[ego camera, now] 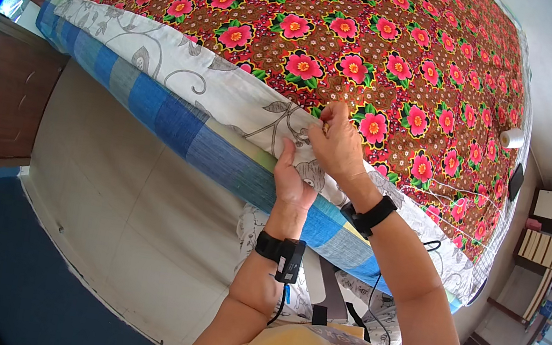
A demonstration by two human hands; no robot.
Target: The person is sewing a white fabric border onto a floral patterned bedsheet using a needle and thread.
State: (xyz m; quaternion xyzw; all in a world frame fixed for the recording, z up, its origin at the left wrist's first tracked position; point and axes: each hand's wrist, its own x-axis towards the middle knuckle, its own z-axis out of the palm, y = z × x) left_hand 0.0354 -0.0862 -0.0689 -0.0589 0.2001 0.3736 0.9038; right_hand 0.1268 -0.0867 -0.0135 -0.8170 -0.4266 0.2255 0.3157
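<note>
A brown and red cloth printed with pink flowers lies spread over a bed, with a white fabric border with grey leaf pattern along its near side. My right hand pinches at the seam between border and flowered cloth; whether a needle is between the fingers cannot be seen. Just left of it, my left hand grips the border's near edge, its fingers hidden beneath the fabric and its thumb on top. White thread trails over the cloth at the right. Both wrists wear black straps, the left one with a small device.
A white thread spool and a dark flat object lie at the bed's right side. Under the cloths is a blue and green checked mattress. A brown wooden cabinet stands left; shelves are at the right.
</note>
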